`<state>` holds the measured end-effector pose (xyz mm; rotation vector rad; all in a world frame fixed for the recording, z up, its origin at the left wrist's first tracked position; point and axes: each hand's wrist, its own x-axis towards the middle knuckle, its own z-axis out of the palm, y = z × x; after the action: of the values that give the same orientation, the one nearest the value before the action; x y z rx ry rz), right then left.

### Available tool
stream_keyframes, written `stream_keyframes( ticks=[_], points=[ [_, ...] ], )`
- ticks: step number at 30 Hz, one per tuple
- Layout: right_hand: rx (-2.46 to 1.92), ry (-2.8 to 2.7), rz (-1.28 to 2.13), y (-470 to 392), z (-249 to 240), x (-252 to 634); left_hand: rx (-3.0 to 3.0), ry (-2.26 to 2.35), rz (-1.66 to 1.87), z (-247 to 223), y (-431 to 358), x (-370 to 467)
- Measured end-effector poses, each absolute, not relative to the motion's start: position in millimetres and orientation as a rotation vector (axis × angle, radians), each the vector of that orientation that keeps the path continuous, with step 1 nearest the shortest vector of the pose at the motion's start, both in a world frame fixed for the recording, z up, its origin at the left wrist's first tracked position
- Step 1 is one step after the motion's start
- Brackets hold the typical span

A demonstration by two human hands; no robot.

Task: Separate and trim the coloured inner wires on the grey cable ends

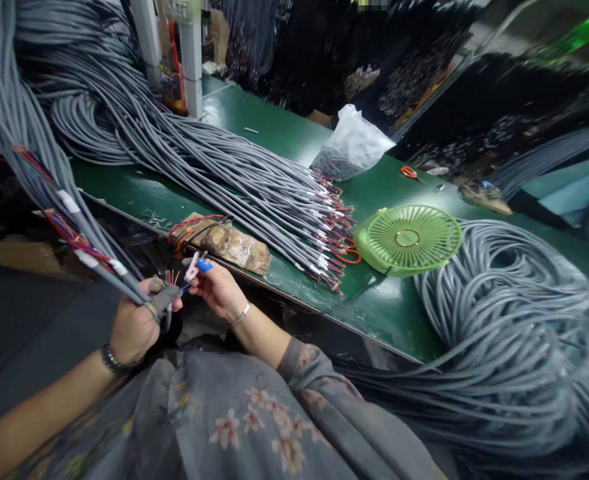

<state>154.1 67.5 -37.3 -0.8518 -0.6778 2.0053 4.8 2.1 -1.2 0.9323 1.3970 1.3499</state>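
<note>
My left hand [137, 325] is wrapped round the ends of a bundle of grey cables [107, 263], with grey coverings on some of its fingers. Thin coloured wires [170, 277] fan out just above those fingers. Close to the wires, my right hand [219, 289] is closed in a pinch by a small pale pink and white piece [192, 268]; something blue [204, 265] sits at its fingertips. Exactly what the right fingers grip is too small to tell. A wooden block [232, 247] with wrapping and a red wire lies at the table edge beyond the right hand.
Many grey cables [214, 160] with bared red ends lie across the green table [279, 133]. A green fan [407, 239], a plastic bag [353, 143], orange-handled scissors [408, 173] and a large cable coil [519, 320] are to the right. White posts [191, 67] stand behind.
</note>
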Motion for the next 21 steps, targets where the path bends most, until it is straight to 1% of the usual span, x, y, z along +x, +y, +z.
stream_keyframes(
  ticks=[8,15,21],
  points=[
    [-0.849,-0.661,2.009,67.2,-38.7,158.7,0.871,1.375,1.350,-1.6,5.5,3.3],
    [-0.884,-0.679,1.984,73.0,-53.1,147.9,0.831,1.380,1.328,1.3,5.6,3.9],
    [-0.856,-0.508,2.030,78.1,-52.6,139.9,0.823,1.389,1.315,-1.9,7.0,4.6]
  ],
)
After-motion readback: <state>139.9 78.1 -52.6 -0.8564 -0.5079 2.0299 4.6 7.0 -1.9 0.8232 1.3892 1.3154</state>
